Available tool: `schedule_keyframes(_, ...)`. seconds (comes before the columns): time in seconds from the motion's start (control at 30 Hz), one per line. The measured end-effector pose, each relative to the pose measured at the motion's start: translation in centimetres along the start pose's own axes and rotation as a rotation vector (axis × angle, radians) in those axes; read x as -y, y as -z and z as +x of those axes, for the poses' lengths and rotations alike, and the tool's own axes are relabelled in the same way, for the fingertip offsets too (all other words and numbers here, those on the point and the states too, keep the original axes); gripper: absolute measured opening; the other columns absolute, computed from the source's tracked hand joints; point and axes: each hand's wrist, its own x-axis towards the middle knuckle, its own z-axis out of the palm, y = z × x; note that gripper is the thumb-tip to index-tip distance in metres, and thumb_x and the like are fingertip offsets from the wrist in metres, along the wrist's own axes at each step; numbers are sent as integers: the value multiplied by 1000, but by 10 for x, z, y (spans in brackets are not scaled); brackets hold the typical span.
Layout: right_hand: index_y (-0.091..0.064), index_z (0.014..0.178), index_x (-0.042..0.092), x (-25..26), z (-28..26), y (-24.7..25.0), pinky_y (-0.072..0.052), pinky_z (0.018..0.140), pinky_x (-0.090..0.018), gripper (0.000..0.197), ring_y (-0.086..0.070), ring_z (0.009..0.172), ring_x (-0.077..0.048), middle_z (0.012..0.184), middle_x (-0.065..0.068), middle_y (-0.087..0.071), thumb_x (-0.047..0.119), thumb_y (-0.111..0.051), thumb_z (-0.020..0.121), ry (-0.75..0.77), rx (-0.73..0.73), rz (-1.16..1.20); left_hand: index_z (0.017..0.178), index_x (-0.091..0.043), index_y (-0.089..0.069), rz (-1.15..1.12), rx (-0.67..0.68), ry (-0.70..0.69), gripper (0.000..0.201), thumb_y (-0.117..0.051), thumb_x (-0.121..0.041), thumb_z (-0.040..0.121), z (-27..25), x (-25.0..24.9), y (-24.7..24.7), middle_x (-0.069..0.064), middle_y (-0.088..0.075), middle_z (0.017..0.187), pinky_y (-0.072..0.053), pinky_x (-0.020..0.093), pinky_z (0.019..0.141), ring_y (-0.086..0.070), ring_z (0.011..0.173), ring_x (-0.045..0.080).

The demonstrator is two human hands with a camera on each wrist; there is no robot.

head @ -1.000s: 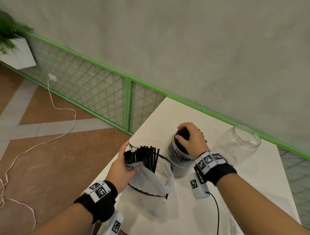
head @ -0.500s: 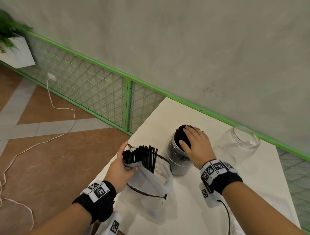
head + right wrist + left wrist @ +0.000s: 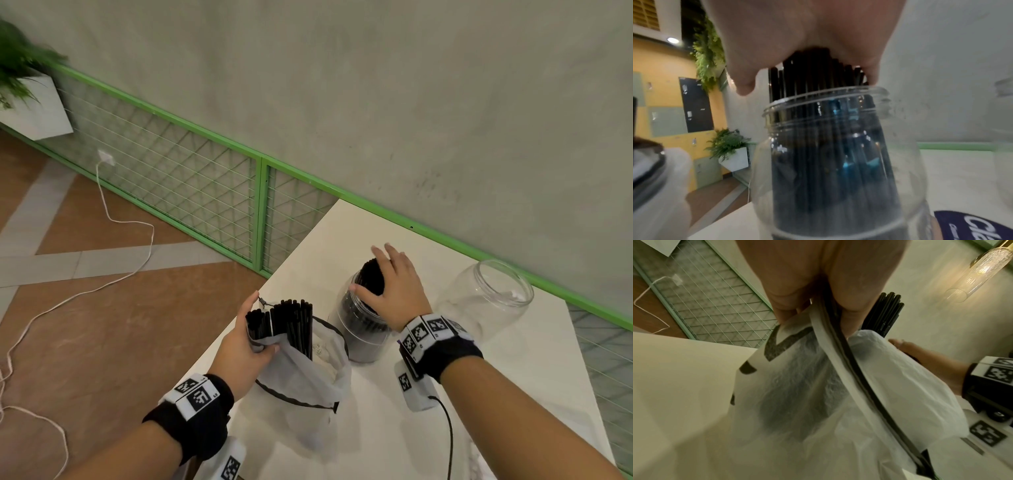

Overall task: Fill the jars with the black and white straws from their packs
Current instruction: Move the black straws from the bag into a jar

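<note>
Head view: two jars stand on the bench (image 3: pixel 394 428). The near jar (image 3: pixel 359 329) is packed with black straws (image 3: pixel 371 279) whose tops stand above its rim. The right hand (image 3: pixel 394 287) lies flat on those tops, fingers spread and straight, gripping nothing; the right wrist view confirms the palm resting on the straw ends. The far jar (image 3: pixel 489 301) holds no straws that can be seen. The left hand (image 3: pixel 245 353) grips the rim of the pack (image 3: pixel 308 377), a white bag, with more black straws (image 3: pixel 291 322) standing in its mouth. No white straws can be identified in any view.

Assessment: the black jar appears nearly full, with a remainder left in the pack. The second jar, presumably for white straws, is not started. Roughly half the work remains.
</note>
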Motion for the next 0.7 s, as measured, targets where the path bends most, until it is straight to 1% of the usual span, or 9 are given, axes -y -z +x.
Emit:
schedule_keyframes(0.07,-30,142,38,4,7,-4,-25,112,-54,74,-14,144,-28,154,5,-24,71,-48,79,-24,34,-100,146,-35,-18,11,-3,-1,90,-69,-3,80,0,0,0,-34,-51,100,-40,5,74,-51,84,-27)
schedule_keyframes(0.13,-45,132,35,5,11,-7,-38,102,-52,57,-27,133,-27,140,4,-41,59,-55,82,-44,-18,-71,147,-35,-18,17,-3,-5,90,-69,-3,80,0,-1,0,-33,-52,101,-39,1,70,-51,83,-28)
schedule_keyframes(0.2,-56,122,30,4,12,-8,-44,94,-48,43,-36,121,-26,127,4,-52,47,-61,83,-27,-95,-9,147,-34,-18,14,0,-12,90,-69,-3,80,0,0,0,-30,-55,101,-39,0,71,-52,86,-25)
schedule_keyframes(0.3,-63,114,28,-1,15,-2,-42,94,-49,33,-39,117,-25,119,5,-57,40,-64,83,7,-185,77,146,-36,-18,19,4,-22,89,-69,-4,80,0,3,1,-30,-62,94,-41,2,71,-55,89,-21)
schedule_keyframes(0.43,-55,126,35,-4,16,9,-32,105,-50,48,-30,131,-25,137,6,-46,51,-63,82,-17,-26,-30,144,-41,-18,19,15,-26,89,-69,-5,81,-1,6,1,-43,-59,93,-42,5,73,-57,89,-18)
schedule_keyframes(0.47,-51,130,38,-4,14,9,-26,108,-51,53,-24,136,-26,143,6,-40,55,-62,81,-10,-17,-83,144,-41,-18,21,13,-30,89,-69,-5,81,-1,5,1,-39,-61,93,-42,5,72,-57,88,-18)
schedule_keyframes(0.53,-49,132,37,-2,7,10,-19,110,-52,57,-20,139,-28,147,4,-35,57,-61,81,45,-107,-107,145,-40,-18,15,11,-35,89,-69,-6,81,-1,4,0,-27,-65,94,-43,4,72,-58,88,-17)
schedule_keyframes(0.6,-53,128,31,5,-6,11,-25,106,-46,55,-28,132,-25,140,2,-43,56,-59,80,137,-246,2,146,-39,-17,12,13,-36,89,-69,-6,81,-1,3,-1,-21,-63,100,-44,4,72,-58,87,-16)
schedule_keyframes(0.7,-59,122,22,23,-34,7,-25,103,-22,50,-36,117,-14,124,3,-52,51,-54,81,289,-304,191,145,-39,-17,8,13,-37,88,-68,-6,81,-1,4,-2,-20,-63,101,-45,7,73,-58,88,-16)
